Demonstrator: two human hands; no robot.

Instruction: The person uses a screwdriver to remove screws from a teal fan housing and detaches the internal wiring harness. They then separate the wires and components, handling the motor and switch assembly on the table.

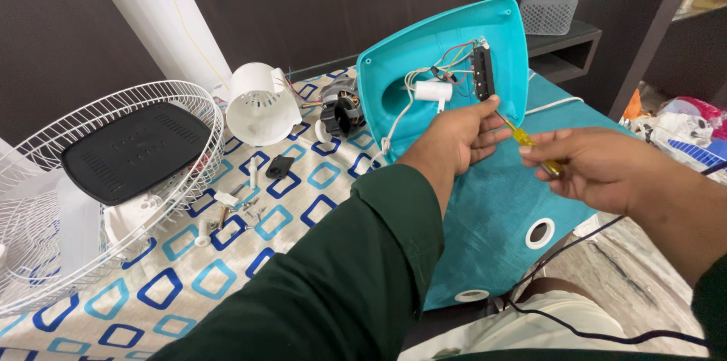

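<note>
Head view: left hand (462,137) grips the edge of the upturned turquoise plastic fan base (447,65), tilted up off the worktop (227,255). Right hand (598,168) pinches a yellow-handled screwdriver (530,145), tip near the black switch block (482,73). Looks like screw work on that block; the tip needs seating squarely. Loose wires crowd its left; open room to the right.

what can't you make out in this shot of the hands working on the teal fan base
Head view only:
- Screwdriver tip: hidden behind the left hand.
- Screwdriver handle: mostly covered by the right hand.
- Wires inside the teal fan base: too small to trace their ends.
- Screws on the patterned cloth: too small to count.
- Wire fan guard: cut off by the left edge.
</note>
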